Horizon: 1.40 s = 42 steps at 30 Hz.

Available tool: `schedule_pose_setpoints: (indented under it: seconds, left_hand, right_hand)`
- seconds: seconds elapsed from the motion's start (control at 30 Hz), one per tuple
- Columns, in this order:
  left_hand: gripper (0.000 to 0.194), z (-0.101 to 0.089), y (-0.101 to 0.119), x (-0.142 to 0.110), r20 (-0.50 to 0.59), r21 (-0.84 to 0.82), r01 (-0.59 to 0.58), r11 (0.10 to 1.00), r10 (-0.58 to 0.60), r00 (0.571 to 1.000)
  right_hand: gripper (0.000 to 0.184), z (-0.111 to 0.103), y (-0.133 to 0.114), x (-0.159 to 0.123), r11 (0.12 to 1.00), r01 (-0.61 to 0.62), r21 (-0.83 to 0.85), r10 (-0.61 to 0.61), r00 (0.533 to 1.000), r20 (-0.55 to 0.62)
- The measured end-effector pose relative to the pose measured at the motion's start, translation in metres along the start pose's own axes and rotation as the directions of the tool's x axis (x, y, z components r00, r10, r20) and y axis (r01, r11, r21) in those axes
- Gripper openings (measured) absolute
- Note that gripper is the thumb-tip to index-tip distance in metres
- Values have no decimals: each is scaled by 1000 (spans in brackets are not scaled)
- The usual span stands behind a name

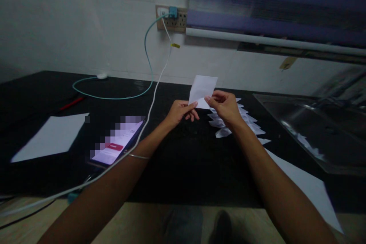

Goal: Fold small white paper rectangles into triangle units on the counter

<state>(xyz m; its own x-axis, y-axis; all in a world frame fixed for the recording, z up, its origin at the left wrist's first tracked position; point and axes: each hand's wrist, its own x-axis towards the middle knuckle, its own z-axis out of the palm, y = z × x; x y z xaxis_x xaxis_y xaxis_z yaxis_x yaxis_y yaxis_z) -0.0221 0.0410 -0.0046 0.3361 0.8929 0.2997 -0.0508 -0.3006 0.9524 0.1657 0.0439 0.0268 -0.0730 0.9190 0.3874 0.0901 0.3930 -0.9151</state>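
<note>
A small white sheet of paper (202, 87) is held up over the black counter between both hands. My left hand (183, 111) pinches its lower left corner, with the thumb on the front face. At the lower right edge, my right hand (223, 105) grips the sheet with its thumb in front and fingers behind. Whether the sheet is folded or single, I cannot tell. Beneath and beside my right hand lies an overlapping row of folded white paper pieces (250, 120), partly hidden by that hand and wrist.
A lit phone (118, 143) and a white sheet (51, 137) lie on the left. A white cable (156, 87) hangs from the wall socket (180, 21) across my left forearm. Larger white paper (303, 183) sits under my right forearm, near a metal sink (314, 129).
</note>
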Motion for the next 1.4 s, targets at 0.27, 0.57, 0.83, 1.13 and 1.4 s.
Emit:
schedule_pose_setpoints:
  seconds: [0.27,0.57,0.83,1.13,1.4]
  left_hand:
    - [73,2,-4,-2,2,121,-81,989,81,997]
    - [69,0,3,-5,49,174,-140,975,133,990]
    - [69,-1,3,-5,-44,132,-135,982,142,989]
    - [73,-3,-1,-3,-43,27,-2,1000,3,999]
    - [80,-2,-7,-3,-74,206,-46,977,63,995]
  right_hand:
    - [29,-13,-3,4,999,20,39,-17,997,-82]
    - [29,-3,5,0,992,-113,48,113,993,20]
    - [32,3,6,-5,969,-224,102,212,971,115]
    - [24,0,-2,-8,965,-261,36,245,938,245]
    - [24,0,0,-10,952,-304,-22,290,883,368]
